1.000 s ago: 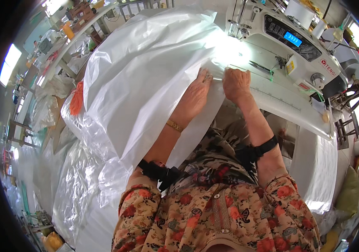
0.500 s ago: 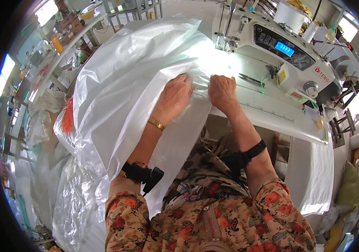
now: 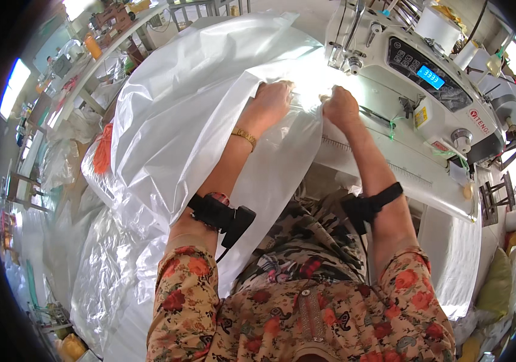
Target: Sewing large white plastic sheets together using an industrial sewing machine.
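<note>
A large sheet of shiny white plastic-like material (image 3: 179,102) spreads over the left and centre of the table and hangs down over my lap. My left hand (image 3: 272,104) lies in its folds with fingers curled on the sheet; a flap drapes beside that forearm. Closed at the sheet's right edge, my right hand (image 3: 341,108) pinches the material just below the sewing machine's head (image 3: 349,60). Bright lamp glare washes out the needle area and the material's far edge between my hands. Thread snips (image 3: 378,116) rest on the machine bed, right of my right hand.
The white sewing machine (image 3: 414,111) with a lit display fills the upper right, thread cones (image 3: 437,29) behind it. A ruler strip (image 3: 408,174) runs along the table's front. Crumpled clear plastic (image 3: 104,271) and an orange tassel-like bundle (image 3: 103,149) lie left.
Both hands have moved forward, closer to the machine's head, and the sheet between them has shifted with them. The whole view has also shifted slightly.
</note>
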{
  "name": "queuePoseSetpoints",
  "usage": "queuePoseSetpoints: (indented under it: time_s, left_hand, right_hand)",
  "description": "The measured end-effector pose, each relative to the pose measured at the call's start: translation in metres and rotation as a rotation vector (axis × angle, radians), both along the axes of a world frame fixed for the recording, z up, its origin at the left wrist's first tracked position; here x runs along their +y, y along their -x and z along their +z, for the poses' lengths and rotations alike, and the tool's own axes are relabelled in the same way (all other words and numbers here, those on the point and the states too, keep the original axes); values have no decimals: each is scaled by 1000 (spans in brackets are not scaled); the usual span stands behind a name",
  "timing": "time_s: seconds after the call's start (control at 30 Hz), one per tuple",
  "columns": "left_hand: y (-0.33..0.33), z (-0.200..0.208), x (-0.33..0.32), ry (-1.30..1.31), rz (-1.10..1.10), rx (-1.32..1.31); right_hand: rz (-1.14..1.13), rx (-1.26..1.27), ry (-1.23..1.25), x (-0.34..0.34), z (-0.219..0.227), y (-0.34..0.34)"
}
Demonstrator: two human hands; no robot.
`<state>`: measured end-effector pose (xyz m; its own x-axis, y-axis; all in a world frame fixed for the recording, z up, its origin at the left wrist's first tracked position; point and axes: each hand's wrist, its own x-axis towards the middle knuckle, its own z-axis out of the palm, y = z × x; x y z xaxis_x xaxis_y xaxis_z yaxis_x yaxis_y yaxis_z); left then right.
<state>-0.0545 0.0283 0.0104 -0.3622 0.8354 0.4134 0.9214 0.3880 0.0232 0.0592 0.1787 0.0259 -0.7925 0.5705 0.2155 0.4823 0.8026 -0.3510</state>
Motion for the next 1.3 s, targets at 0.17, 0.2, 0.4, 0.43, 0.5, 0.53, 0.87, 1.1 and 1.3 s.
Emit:
queuePoseSetpoints:
  time_s: [0.17, 0.2, 0.4, 0.43, 0.5, 0.53, 0.87, 1.1, 1.3]
  left_hand:
    - [-31, 1, -1, -274, -338, -502]
    - [-36, 2, -2, -224, -307, -433]
    - [-41, -1, -16, -406, -377, -197]
    - [-38, -3, -17, -344, -339, -241]
    - [-29, -5, -16, -248, -263, -190]
    - [-26, -5, -15, -222, -258, -189]
    - [-69, 22, 1, -356, -249, -329]
    - [-55, 16, 30, -145, 68, -467]
    - [-36, 6, 45, -188, 38, -544]
  right_hand:
    - [71, 131, 525, -28, 3, -50]
    - [64, 144, 512, -41, 0, -62]
    - [-32, 125, 20, -85, -4, -85]
    - [-49, 106, 35, -86, -4, -83]
    - [-117, 159, -111, -86, -6, -74]
    - [-118, 138, -94, -84, -6, -69]
    - [-130, 141, -45, -79, -13, -74]
    - [-120, 372, 62, -77, -22, -67]
    - [-111, 420, 241, -74, -20, -68]
